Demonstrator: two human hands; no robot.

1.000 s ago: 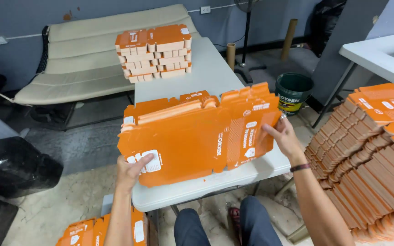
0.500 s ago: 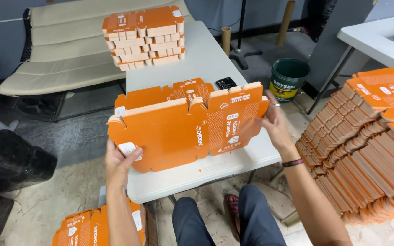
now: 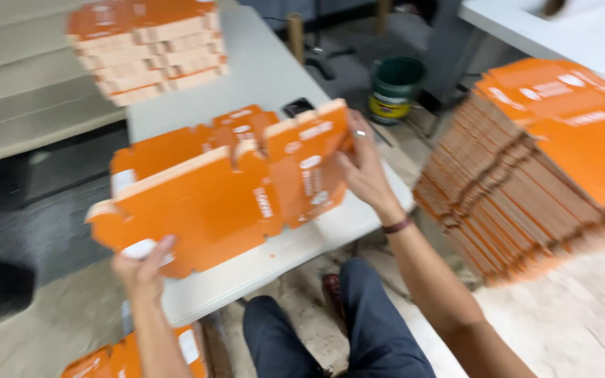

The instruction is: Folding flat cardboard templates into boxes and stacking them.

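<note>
**Both hands on a flat orange carton blank over the tabletop**

Your left hand (image 3: pixel 145 266) comes up from the lower left with the forearm nearly vertical. Its fingers curl round the lower left corner of the flat orange carton blank (image 3: pixel 225 203), closed on the cardboard beside a small white patch. The frame is blurred here, so the exact finger placement is hard to read.

The carton blank lies tilted between your hands, left end low and near you, right end higher and further off. It is unfolded die-cut cardboard, bright orange on its face with pale raw edges, white markings, and tabs and notches along its upper and lower edges. It hangs just above the near part of the white tabletop (image 3: pixel 260 77), and more orange flaps show behind it.

Your right hand (image 3: pixel 365 168) reaches in from the lower right, arm stretched out, a dark band on the wrist. The palm presses the right end of the blank, fingers spread upward along its edge, gripping it.

At the far left of the tabletop stands a stack of folded orange cartons (image 3: pixel 148 49). On the right, a large leaning pile of flat blanks (image 3: pixel 533 161) sits near your right arm, with a green bucket (image 3: pixel 395 87) on the floor beyond.
</note>
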